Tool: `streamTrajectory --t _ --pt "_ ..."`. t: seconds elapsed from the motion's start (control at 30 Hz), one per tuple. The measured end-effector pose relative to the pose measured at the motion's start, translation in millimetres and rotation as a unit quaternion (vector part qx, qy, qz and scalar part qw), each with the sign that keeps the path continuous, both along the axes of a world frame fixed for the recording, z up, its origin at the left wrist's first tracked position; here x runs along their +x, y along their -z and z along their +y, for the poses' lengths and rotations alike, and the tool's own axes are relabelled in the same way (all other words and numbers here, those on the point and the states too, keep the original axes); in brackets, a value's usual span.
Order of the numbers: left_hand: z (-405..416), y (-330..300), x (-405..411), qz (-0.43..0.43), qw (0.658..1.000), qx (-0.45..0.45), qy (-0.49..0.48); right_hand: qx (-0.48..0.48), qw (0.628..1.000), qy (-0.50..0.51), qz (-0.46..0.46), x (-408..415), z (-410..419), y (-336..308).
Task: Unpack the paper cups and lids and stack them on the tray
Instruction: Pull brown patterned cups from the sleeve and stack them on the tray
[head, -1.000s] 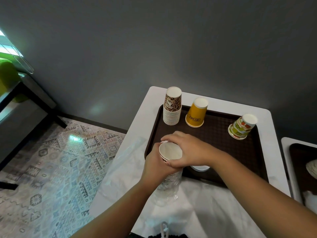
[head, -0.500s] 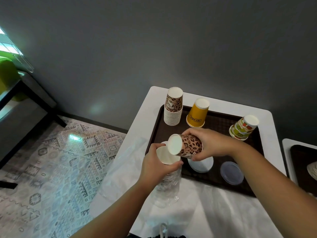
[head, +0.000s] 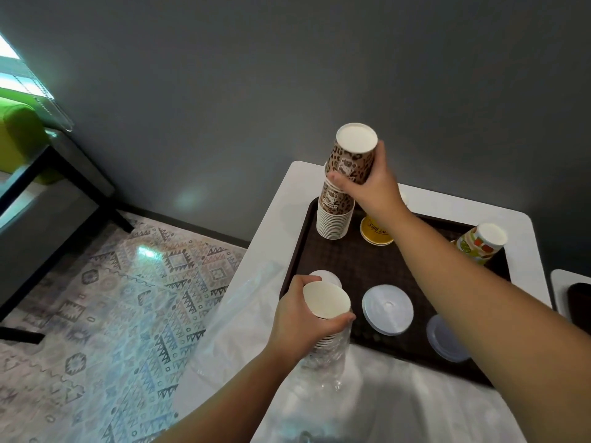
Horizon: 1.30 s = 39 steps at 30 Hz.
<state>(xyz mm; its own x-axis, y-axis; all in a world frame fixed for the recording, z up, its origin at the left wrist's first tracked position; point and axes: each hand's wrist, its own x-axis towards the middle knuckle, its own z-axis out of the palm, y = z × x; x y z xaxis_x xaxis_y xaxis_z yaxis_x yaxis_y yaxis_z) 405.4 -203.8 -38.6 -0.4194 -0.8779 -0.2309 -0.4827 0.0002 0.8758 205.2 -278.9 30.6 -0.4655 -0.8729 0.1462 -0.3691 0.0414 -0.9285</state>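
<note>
1. I see the right hand (head: 372, 183) wrapped around an inverted leopard-print paper cup (head: 353, 156), held just above the leopard-print cup stack (head: 334, 214) at the far-left corner of the dark brown plastic tray (head: 351, 263).
2. The left hand (head: 302, 318) grips the plastic-sleeved cup stack (head: 326, 310) at the tray's near-left edge.
3. White plastic lid (head: 387, 310) lies flat on the tray.
4. Half a second ago the right hand held that cup sideways beside the sleeved stack; now it's up over the far stack.

Matt paper cups (head: 334, 219), a textured dark plastic tray (head: 377, 266), glossy clear wrapping (head: 326, 359), smooth translucent lids (head: 387, 309).
</note>
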Motion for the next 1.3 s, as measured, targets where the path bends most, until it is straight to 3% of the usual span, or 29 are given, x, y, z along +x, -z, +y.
streamTrajectory --t 0.17,0.53,0.7,0.8,0.87,1.03,1.13,1.3 --pt "-2 0 0 -0.002 1.000 0.001 0.007 0.017 0.999 0.038 -0.010 -7 -23 17" --pt "-3 2 -1 -0.008 1.000 0.000 0.012 0.065 0.995 0.024 0.074 -9 -33 32" --pt "-1 2 -1 -0.002 1.000 -0.002 0.006 0.009 0.991 0.044 0.129 9 -7 19" --pt "-1 2 -2 0.001 1.000 0.000 0.005 0.019 0.990 -0.044 0.130 19 18 15" --pt "0 2 -2 0.004 1.000 -0.001 0.002 0.087 0.977 -0.141 0.135 26 36 13" --pt "3 1 -2 0.013 1.000 0.006 0.009 0.270 0.876 -0.332 0.222 40 78 16" --pt "7 1 0 0.018 1.000 -0.002 0.010 0.309 0.849 -0.347 0.252 46 93 20" --pt "11 3 -1 0.009 1.000 -0.007 0.006 0.288 0.866 -0.316 0.260 51 102 19"
